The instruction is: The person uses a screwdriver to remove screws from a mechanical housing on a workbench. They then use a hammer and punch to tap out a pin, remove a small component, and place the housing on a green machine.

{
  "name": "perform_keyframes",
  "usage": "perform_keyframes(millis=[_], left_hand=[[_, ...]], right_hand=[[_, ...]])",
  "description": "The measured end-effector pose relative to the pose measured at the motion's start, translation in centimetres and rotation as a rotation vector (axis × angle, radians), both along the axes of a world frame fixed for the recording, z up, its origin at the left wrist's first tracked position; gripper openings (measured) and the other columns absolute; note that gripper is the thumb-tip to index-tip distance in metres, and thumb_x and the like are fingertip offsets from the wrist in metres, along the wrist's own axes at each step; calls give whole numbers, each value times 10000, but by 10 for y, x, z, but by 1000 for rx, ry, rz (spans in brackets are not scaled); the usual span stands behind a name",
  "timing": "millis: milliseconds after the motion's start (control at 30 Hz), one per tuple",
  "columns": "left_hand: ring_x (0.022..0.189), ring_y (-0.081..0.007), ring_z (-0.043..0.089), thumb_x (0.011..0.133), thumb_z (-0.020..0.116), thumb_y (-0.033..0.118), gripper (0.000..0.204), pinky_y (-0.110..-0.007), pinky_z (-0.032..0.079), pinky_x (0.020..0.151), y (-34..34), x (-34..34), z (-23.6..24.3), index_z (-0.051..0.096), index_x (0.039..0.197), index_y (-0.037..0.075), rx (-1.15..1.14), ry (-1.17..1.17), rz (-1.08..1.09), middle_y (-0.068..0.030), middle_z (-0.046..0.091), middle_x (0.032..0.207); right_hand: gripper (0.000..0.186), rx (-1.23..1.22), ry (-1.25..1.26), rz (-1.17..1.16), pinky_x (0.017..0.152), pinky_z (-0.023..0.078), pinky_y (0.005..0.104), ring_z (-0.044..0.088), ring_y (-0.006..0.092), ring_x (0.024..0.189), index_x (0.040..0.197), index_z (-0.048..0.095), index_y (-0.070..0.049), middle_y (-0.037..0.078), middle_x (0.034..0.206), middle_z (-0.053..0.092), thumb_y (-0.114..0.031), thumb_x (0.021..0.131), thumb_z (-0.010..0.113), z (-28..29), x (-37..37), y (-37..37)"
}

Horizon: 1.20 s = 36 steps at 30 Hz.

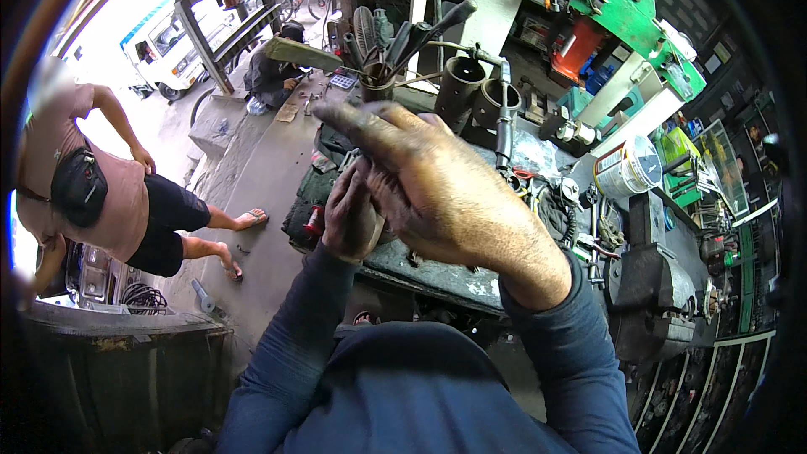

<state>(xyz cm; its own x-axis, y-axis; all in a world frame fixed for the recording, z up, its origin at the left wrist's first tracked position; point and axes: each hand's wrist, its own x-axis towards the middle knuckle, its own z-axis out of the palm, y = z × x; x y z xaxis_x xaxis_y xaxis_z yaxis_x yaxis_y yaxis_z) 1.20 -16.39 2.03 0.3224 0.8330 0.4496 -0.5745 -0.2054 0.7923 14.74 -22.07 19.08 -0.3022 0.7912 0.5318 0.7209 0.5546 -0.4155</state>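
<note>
Dark workbench (433,276) spans middle, near to far. Right hand (437,172) laid against left hand (351,217), fingers stretched far left; anything grasped between hidden, cannot tell. Upright tool-filled can (376,91) just far of both, right hand nearer.

Nothing legible as words or numbers. White bucket (618,172), right of the tabletop (437,276): printed label round its side, dark marks with patches of colour; lettering too small and curved away to make out. Black waist bag (80,187) on a person at left: small pale mark on its front, possibly a logo, unreadable. Pale sheets (713,63) in the dim upper right: any print on them lost to distance and shadow.
</note>
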Motion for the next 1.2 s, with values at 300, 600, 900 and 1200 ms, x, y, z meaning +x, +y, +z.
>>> perform_keyframes(millis=[300,600,900,1200], left_hand=[[1195,-176,653,1156,509,310,373,-362,505,1073,5,-11,9,591,1377,22,14,385,-11,-84,668,1285],[1146,-161,651,1157,516,251,341,-335,504,1028,3,-4,17,610,1355,-10,-184,-74,-199,-58,680,1218],[1196,-161,632,1159,511,282,382,-329,483,1061,4,2,25,593,1397,-5,-256,-280,-433,-63,670,1279],[1282,-196,608,1159,493,247,447,-354,466,1127,14,0,10,480,1529,-4,-55,-37,-198,-107,620,1409]], right_hand=[[464,-72,49,24,1082,445,465,686,373,1186,1433,603,-45,178,1289,705,-227,1016,696,8,3,4],[362,7,1,-77,1062,412,472,685,341,1041,1296,669,-71,156,1148,733,-237,982,738,-3,1,3],[434,37,-23,-140,1090,392,481,619,373,1082,1403,614,-82,156,1095,699,-374,1084,576,-4,1,4],[324,-108,-102,-183,1105,384,502,587,338,1287,1341,666,-105,167,1404,619,-233,1044,656,5,0,4]])
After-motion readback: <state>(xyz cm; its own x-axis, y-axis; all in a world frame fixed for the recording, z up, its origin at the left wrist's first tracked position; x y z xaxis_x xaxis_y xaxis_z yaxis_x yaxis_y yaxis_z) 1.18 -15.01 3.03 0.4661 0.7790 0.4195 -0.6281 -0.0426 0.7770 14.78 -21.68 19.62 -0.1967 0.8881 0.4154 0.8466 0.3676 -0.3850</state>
